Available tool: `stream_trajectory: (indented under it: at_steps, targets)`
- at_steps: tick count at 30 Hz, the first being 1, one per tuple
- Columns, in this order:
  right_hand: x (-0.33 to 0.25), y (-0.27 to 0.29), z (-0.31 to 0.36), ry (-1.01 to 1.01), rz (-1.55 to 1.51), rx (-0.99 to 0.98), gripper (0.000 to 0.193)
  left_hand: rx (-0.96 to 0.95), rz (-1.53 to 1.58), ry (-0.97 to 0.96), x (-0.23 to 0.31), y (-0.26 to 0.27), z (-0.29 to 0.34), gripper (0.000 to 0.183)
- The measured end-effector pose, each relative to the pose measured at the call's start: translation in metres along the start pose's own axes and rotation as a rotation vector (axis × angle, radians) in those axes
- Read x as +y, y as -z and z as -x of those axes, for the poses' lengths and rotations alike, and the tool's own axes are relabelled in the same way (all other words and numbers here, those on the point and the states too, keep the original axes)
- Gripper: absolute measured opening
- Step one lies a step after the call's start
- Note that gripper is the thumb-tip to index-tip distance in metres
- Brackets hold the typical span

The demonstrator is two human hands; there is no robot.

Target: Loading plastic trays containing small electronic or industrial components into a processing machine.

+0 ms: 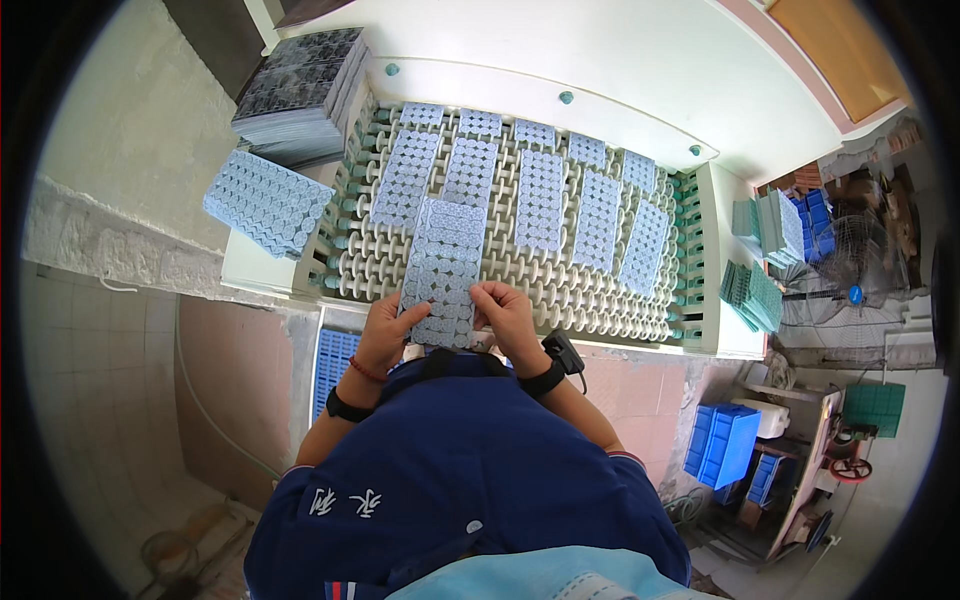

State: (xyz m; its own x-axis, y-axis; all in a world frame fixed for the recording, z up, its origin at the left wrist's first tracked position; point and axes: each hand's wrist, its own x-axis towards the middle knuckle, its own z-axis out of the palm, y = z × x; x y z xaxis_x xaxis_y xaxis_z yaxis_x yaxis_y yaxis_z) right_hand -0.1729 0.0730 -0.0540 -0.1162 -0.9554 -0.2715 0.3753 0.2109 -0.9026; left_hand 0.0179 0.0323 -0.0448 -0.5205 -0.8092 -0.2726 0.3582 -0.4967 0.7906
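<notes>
Both of my hands hold a light blue-grey circuit board panel (445, 262), patterned with rows of round shapes and dark gaps, by its near end. My left hand (385, 328) grips the left edge with the thumb on top. My right hand (506, 315) pinches the right edge, its fingers bent. The panel's far end overlaps the white roller conveyor (600, 315) and hides part of it. More panels of the same kind lie in spaced columns on the rollers, among them one panel (540, 200) in the middle and another (643, 248) at the right.
Left of the rollers sit a tall dark-topped stack of panels (300, 95) and a light blue stack (268, 203). A white machine housing (520, 50) rises behind. At the right are green racks (752, 295), a fan (853, 292) and blue crates (720, 443).
</notes>
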Motion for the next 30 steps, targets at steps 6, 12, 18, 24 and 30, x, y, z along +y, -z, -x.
stream_trajectory:
  at_steps: [6, 12, 18, 24, 30]
  targets:
    - [0.002, -0.001, 0.001, 0.005, 0.015, -0.012, 0.018, 0.009, -0.007, -0.004, 0.000, 0.002, 0.001, 0.022]
    - [0.002, -0.004, 0.003, -0.008, 0.024, -0.008, 0.018, 0.031, -0.037, -0.012, -0.001, 0.006, 0.003, 0.022]
    - [0.006, -0.005, 0.004, -0.020, 0.080, 0.010, 0.016, 0.130, -0.028, -0.011, -0.001, 0.026, 0.013, 0.019]
    - [0.017, 0.012, -0.002, -0.108, 0.321, 0.051, 0.018, 0.387, -0.759, -0.054, 0.016, 0.053, 0.021, 0.028]
    - [-0.003, 0.003, 0.006, 0.618, 1.254, 0.081, 0.037, 0.429, -1.902, -0.569, 0.021, 0.034, 0.020, 0.060]
